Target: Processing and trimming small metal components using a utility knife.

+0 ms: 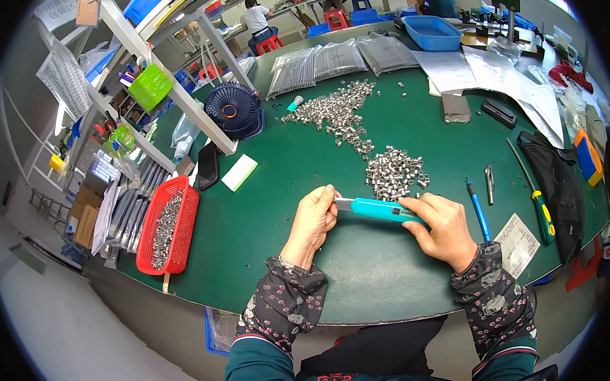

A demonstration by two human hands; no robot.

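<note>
My right hand [444, 231] is wrapped round the turquoise handle of a utility knife [374, 208], with the thumb and fingers along its far end. The knife lies roughly level above the table, its metal end pointing left. There my left hand [313, 219] is closed in a pinch at the tip; whatever small piece sits between the fingers is too hidden to name. Just beyond the knife is a heap of short silvery metal rings [394, 173]. A longer spread of similar rings [342, 110] runs toward the back, with a small turquoise-capped piece [295, 104] at its left edge.
On the left, a red basket [193, 226] holds small metal parts, near a phone [208, 166] and a dark fan [233, 112]. A blue pen [478, 210], a screwdriver [541, 214] and a black pouch [557, 186] lie right. Bagged rods [333, 60] and a blue bin [432, 32] stand behind.
</note>
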